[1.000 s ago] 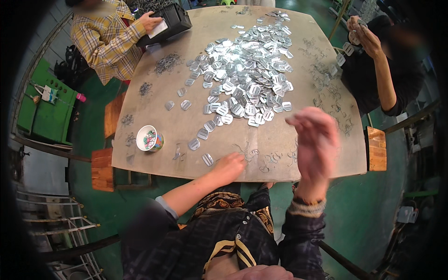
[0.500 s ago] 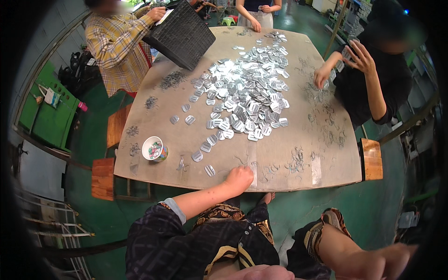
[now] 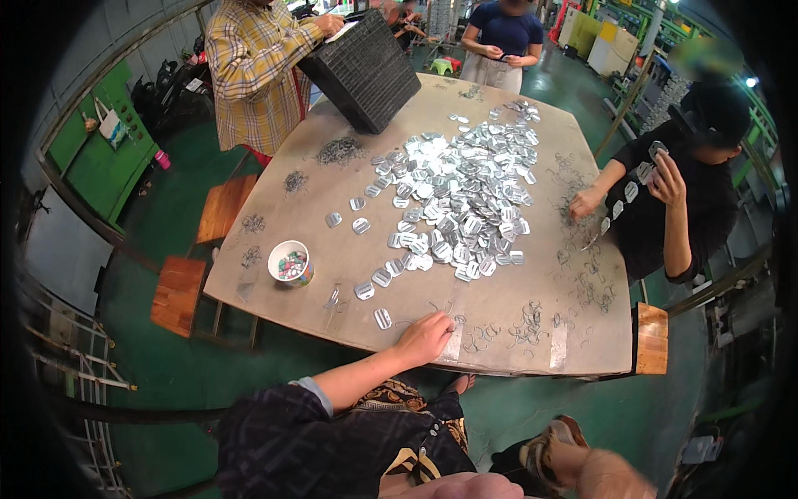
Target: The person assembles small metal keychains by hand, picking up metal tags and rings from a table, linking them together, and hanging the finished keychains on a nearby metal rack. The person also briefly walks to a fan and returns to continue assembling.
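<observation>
My left hand [image 3: 422, 339] rests on the near edge of the brown table [image 3: 324, 241], its fingers closed in a pinch. What it pinches, if anything, is too small to make out. Close by lie thin dark curved pieces [image 3: 528, 326], like bits of wire or thread, and one silver slotted buckle plate [image 3: 382, 318]. A trail of such plates leads to a big heap of silver slotted plates [image 3: 470, 204] in the middle. Low at the right, away from the table, my right hand [image 3: 615, 477] is smeared by motion, its fingers indistinct.
A paper cup [image 3: 290, 279] of small coloured bits stands at the left. Beyond it, a person in a checked shirt holds a tilted black crate [image 3: 362, 71]. At the right, a person in black [image 3: 706, 187] holds linked plates; another stands at the far end. Wooden stools [image 3: 177, 291] flank the table.
The view has shifted, showing more of the far room. My right hand has moved left and down. The person at the right lifts a string of plates; the far person's hands have come together.
</observation>
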`<state>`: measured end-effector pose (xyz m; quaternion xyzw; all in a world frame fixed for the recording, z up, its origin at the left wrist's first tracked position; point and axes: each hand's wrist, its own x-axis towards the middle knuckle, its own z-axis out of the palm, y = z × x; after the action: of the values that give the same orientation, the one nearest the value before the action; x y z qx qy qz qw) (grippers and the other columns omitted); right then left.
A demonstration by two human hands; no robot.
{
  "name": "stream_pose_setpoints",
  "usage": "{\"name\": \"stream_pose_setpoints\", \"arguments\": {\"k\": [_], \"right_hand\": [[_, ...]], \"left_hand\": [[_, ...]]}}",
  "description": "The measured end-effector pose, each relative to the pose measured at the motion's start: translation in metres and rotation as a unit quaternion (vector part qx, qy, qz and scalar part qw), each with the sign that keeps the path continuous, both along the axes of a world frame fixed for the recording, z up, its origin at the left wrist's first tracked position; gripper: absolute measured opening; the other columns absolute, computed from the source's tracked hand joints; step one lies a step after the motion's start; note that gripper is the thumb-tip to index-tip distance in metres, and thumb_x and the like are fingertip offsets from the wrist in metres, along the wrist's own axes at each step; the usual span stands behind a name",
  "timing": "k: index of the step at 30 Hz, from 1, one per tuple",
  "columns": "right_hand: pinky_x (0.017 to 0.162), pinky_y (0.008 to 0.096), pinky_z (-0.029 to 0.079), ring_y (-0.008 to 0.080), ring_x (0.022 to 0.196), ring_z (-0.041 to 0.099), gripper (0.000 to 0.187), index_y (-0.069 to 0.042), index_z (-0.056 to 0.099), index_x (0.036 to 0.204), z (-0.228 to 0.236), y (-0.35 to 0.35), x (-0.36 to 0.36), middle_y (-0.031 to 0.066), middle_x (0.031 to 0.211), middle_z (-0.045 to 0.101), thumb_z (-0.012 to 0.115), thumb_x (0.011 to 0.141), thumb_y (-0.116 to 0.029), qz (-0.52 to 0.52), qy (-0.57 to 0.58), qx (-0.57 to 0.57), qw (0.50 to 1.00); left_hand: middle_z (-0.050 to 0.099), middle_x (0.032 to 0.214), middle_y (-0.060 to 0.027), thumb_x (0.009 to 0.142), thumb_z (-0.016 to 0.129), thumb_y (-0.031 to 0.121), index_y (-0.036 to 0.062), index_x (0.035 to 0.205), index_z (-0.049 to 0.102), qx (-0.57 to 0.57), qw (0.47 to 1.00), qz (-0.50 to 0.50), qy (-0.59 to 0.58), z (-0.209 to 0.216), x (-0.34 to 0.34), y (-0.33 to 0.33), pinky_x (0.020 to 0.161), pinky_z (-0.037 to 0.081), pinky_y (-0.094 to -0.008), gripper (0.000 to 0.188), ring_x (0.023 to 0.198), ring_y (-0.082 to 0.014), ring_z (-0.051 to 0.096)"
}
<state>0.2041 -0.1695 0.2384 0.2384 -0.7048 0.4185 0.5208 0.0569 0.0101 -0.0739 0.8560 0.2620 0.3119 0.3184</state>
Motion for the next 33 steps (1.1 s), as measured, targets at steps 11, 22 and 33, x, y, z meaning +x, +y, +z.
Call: {"name": "stream_pose_setpoints", "arguments": {"k": [11,22,33], "right_hand": [[0.095,0.0462,0.039,0.0286,0.099,0.053,0.081,-0.003,0.059,0.106,-0.006,0.102,-0.125,0.0149,0.105,0.058,0.019,0.089,-0.071,0.267,0.295,-0.241,0.885],[0.078,0.0324,0.046,0.0205,0.089,0.06,0.056,-0.001,0.062,0.097,-0.016,0.133,-0.24,0.0077,0.093,0.063,0.048,0.093,-0.055,0.591,0.108,-0.232,0.765],[0.081,0.034,0.05,0.0189,0.094,0.061,0.033,0.001,0.059,0.11,-0.124,0.147,-0.099,0.0117,0.101,0.064,0.057,0.092,-0.027,-0.078,-0.278,-0.384,0.877]], "left_hand": [[0.053,0.093,-0.0128,0.084,0.059,0.007,0.0018,0.093,0.052,0.046,0.994,-0.01,-0.099,0.019,-0.006,-0.007,0.068,0.048,-0.0375,0.013,0.077,-0.0289,0.056],[0.053,0.091,-0.0151,0.082,0.056,-0.003,0.0013,0.092,0.049,-0.065,0.995,0.017,-0.073,-0.028,0.001,-0.003,0.064,0.049,-0.0343,0.014,0.077,-0.0298,0.056],[0.053,0.09,-0.0157,0.081,0.059,-0.001,0.0008,0.094,0.051,-0.144,0.977,0.007,-0.159,-0.031,-0.007,0.0,0.069,0.047,-0.0366,0.015,0.079,-0.0318,0.056]]}}
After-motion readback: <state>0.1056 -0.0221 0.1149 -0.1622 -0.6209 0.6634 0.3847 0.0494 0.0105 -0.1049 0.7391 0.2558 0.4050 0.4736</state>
